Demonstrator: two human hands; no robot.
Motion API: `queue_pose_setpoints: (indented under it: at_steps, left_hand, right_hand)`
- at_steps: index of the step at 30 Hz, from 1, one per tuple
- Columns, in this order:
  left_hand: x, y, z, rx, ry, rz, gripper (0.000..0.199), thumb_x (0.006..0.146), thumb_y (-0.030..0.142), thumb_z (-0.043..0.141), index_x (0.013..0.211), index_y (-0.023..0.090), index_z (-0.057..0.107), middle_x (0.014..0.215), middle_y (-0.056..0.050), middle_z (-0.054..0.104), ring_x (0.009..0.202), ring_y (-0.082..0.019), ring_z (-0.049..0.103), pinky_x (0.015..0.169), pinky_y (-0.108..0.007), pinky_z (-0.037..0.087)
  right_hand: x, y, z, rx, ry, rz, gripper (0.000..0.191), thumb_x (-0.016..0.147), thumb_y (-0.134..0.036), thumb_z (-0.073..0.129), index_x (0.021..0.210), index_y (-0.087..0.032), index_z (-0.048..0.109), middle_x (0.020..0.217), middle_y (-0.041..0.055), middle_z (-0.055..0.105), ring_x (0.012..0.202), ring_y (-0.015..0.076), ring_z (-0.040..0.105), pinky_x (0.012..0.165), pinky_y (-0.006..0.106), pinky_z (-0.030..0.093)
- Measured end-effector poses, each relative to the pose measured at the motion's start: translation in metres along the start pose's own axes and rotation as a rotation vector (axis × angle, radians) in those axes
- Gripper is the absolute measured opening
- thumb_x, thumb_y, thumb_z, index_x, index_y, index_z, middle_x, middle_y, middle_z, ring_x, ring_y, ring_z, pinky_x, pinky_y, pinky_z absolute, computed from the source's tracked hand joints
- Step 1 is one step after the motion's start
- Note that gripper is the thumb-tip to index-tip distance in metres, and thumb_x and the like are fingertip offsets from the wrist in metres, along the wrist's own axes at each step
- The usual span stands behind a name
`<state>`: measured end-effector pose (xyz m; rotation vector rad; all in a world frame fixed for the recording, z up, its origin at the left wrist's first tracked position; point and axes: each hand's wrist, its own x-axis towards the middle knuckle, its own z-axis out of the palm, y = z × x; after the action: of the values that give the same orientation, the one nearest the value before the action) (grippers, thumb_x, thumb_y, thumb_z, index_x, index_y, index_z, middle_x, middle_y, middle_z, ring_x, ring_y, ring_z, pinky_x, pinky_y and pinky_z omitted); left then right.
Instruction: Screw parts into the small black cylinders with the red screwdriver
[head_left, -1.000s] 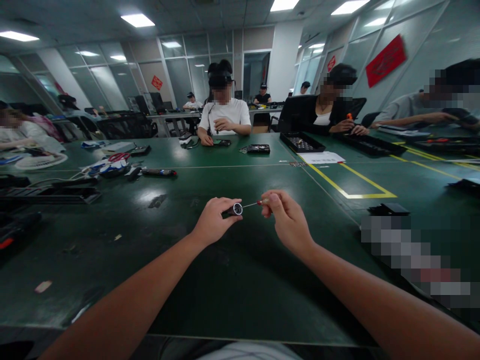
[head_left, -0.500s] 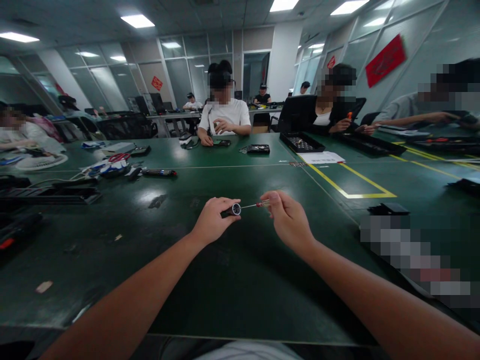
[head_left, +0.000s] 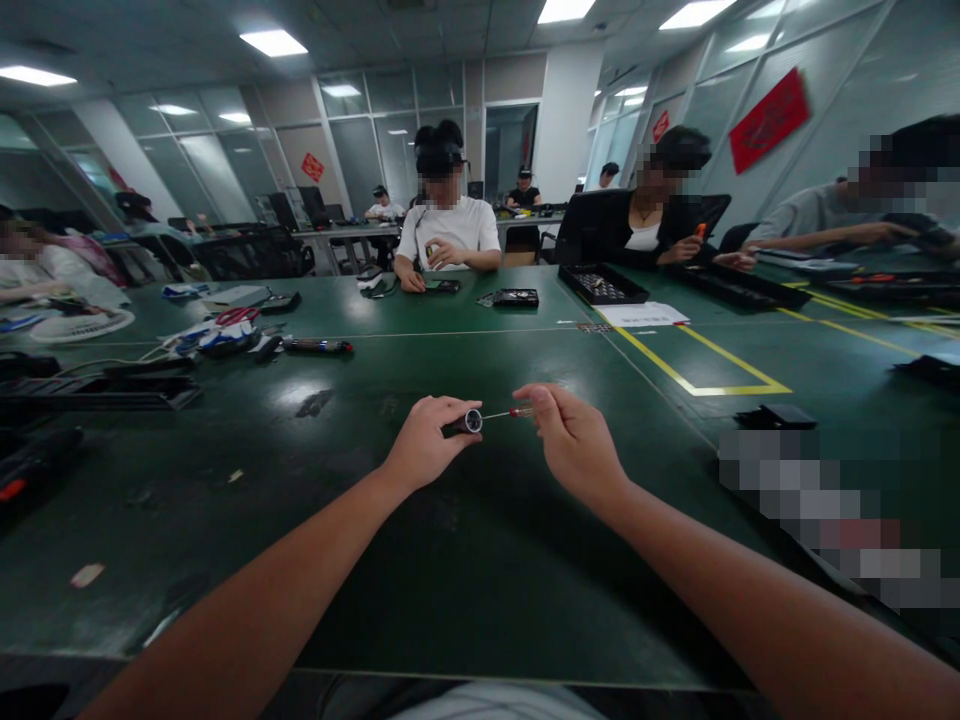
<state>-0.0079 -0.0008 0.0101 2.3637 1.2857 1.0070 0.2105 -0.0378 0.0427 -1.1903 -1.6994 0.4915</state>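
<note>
Between the thumb and fingers of my left hand (head_left: 426,445) is a small dark cylinder (head_left: 471,421) with a bright ring at its open end, which faces me. My right hand (head_left: 574,435) grips a screwdriver (head_left: 519,412) with a clear and red handle. The thin metal shaft points left, and its tip meets the cylinder's right side near the ring; the exact contact is too small to make out. Both hands are above the green table (head_left: 480,590), at its middle.
Scissors (head_left: 237,315), cables and a dark tool (head_left: 318,346) lie at the back left. Black trays (head_left: 604,285) stand at the back right, near a white paper (head_left: 643,315). A black case (head_left: 516,298) lies across the table, where people sit working.
The fingers of my right hand have shifted slightly around the screwdriver handle, the index finger now reaching further left. My left hand and the cylinder have stayed in place.
</note>
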Motion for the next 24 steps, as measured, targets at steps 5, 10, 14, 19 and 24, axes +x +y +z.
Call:
queue_pose_setpoints:
  at_steps: [5, 10, 14, 19, 24]
  left_hand:
    - [0.0, -0.003, 0.001, -0.015, 0.02, -0.018, 0.044, 0.081, 0.023, 0.081, 0.124, 0.028, 0.069, 0.119, -0.004, 0.072, 0.114, -0.025, 0.062, 0.107, -0.049, 0.041]
    - [0.0, -0.003, 0.002, -0.005, 0.017, -0.019, 0.045, 0.082, 0.024, 0.08, 0.125, 0.029, 0.068, 0.12, -0.004, 0.071, 0.113, -0.025, 0.062, 0.108, -0.05, 0.041]
    - [0.0, -0.002, 0.001, -0.003, 0.017, -0.023, 0.044, 0.083, 0.023, 0.079, 0.125, 0.028, 0.068, 0.119, -0.005, 0.071, 0.112, -0.025, 0.062, 0.106, -0.05, 0.041]
    - [0.0, -0.001, 0.0, -0.011, 0.021, -0.033, 0.043, 0.083, 0.023, 0.079, 0.125, 0.027, 0.069, 0.118, -0.006, 0.071, 0.112, -0.025, 0.063, 0.104, -0.048, 0.043]
    - [0.0, 0.0, -0.001, -0.002, -0.039, 0.038, 0.045, 0.085, 0.023, 0.076, 0.128, 0.03, 0.067, 0.121, -0.005, 0.07, 0.113, -0.025, 0.061, 0.102, -0.047, 0.045]
  right_hand:
    - [0.0, 0.006, 0.003, 0.043, 0.007, -0.028, 0.026, 0.099, -0.032, 0.044, 0.117, -0.021, 0.059, 0.087, 0.0039, 0.068, 0.076, 0.0192, 0.062, 0.071, 0.034, 0.045]
    - [0.0, 0.012, 0.004, 0.121, -0.014, 0.03, 0.027, 0.101, -0.037, 0.039, 0.099, -0.023, 0.062, 0.081, 0.0019, 0.065, 0.07, 0.0177, 0.059, 0.066, 0.032, 0.044]
    - [0.002, 0.009, 0.003, 0.062, 0.003, 0.053, 0.03, 0.1, -0.041, 0.044, 0.113, -0.023, 0.064, 0.08, 0.0021, 0.066, 0.068, 0.0179, 0.058, 0.066, 0.033, 0.044]
    - [0.006, 0.012, 0.007, 0.243, 0.029, 0.13, 0.028, 0.095, -0.043, 0.051, 0.105, -0.02, 0.063, 0.088, 0.0053, 0.069, 0.076, 0.0189, 0.062, 0.073, 0.035, 0.05]
    - [0.014, 0.03, 0.013, 0.49, 0.083, 0.38, 0.034, 0.094, -0.054, 0.049, 0.088, -0.022, 0.061, 0.073, 0.0035, 0.062, 0.065, 0.0193, 0.059, 0.065, 0.037, 0.055]
